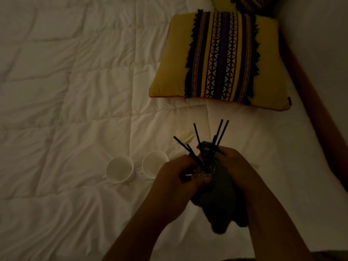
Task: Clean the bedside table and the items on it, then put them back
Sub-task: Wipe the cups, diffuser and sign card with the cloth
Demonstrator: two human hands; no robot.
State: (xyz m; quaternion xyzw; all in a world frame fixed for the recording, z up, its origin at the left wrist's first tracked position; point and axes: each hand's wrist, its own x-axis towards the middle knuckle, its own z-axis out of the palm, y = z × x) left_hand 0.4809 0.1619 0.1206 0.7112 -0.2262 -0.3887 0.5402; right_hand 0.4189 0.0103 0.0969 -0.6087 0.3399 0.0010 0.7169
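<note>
A small glass reed diffuser bottle (204, 171) with several black sticks (216, 140) fanning upward is held over the bed. My left hand (175, 178) grips the bottle from the left. My right hand (237, 166) presses a dark grey-green cloth (222, 196) against the bottle's right side; the cloth hangs down below both hands. Most of the bottle is hidden by fingers and cloth. Two white cups (120, 169) (153, 162) lie on the white duvet just left of my hands.
A yellow cushion (220, 57) with a patterned striped band lies at the far right of the white duvet (66, 91). A second cushion (244, 2) peeks in at the top. A small pale object (181, 137) lies behind the sticks. A brown bed edge (316, 110) runs down the right.
</note>
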